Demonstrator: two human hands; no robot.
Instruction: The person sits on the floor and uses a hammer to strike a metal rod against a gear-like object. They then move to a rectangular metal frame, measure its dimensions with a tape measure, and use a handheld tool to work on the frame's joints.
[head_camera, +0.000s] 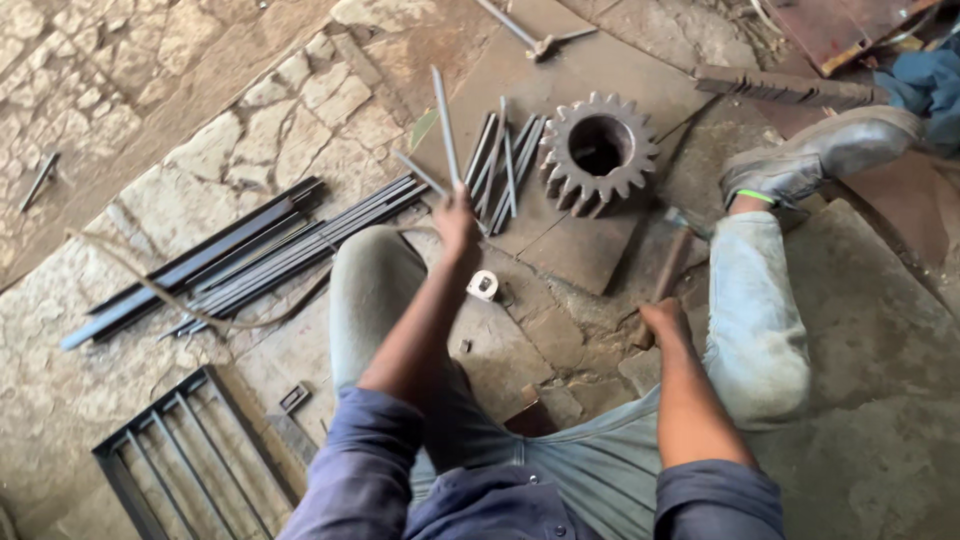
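My left hand (457, 222) grips thin grey metal rods (443, 125) that stick up and away from it, above a loose pile of similar rods (505, 160). My right hand (664, 318) is closed around the wooden handle of a hammer (672, 255), whose head points toward a large rusty toothed gear (598, 150) standing on a flat steel plate (580, 250). I sit on the ground with both knees bent, the gear just beyond them.
Long dark steel bars (250, 255) lie on the stone floor at left. A welded metal grille (190, 450) rests at lower left. My worn shoe (820, 150) is at right, a ridged bar (785, 88) beyond it, a small white roll (483, 285) by my knee.
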